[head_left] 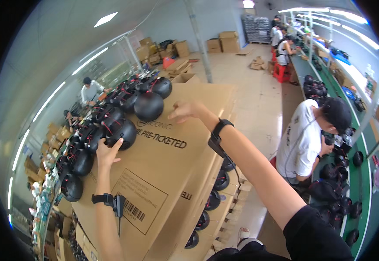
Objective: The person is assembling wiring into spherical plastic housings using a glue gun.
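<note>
Atop the brown printed cardboard carton (207, 104), rounded black plastic shells (124, 132) seemingly occupy its left, its right remaining; left fingers (102, 146) curl against one, grip unclear, right fingers (181, 114) part-open, empty

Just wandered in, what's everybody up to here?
Someone's left hand touches a round black shell on a large piece of cardboard. The right hand is open, just right of another black shell. More shells with red wires crowd the cardboard's left side. A co-worker in white bends over black parts at a green bench.
</note>
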Tool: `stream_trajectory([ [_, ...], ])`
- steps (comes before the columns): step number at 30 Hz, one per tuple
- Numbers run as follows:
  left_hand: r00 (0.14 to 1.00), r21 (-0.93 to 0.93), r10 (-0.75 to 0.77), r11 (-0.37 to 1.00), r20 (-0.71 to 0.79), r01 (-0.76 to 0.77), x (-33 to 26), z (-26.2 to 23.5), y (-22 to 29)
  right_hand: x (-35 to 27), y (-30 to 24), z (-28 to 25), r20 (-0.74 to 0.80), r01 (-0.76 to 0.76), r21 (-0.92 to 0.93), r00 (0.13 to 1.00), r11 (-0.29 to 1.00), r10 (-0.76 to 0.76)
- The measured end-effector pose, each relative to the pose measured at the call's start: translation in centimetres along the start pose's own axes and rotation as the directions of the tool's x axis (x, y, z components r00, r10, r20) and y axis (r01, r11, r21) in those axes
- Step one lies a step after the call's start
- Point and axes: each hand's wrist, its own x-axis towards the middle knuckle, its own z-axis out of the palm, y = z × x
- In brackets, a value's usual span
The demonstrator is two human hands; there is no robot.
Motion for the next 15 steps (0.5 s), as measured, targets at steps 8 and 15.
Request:
stream_trajectory([
  [8,0.773,0.281,0.354,0.786,0.526,-0.550,-8.2,-8.9,-1.4,-29.9,3.6,9.5,-0.224,0.240,0.001,0.946,0.971,-0.233],
  [15,0.598,0.342,0.196,0.666,0.777,-0.663,-7.5,-5.1,-0.3,-62.2,28.4,28.4,-0.531,-0.355,0.329,0.697,0.875,0.482],
])
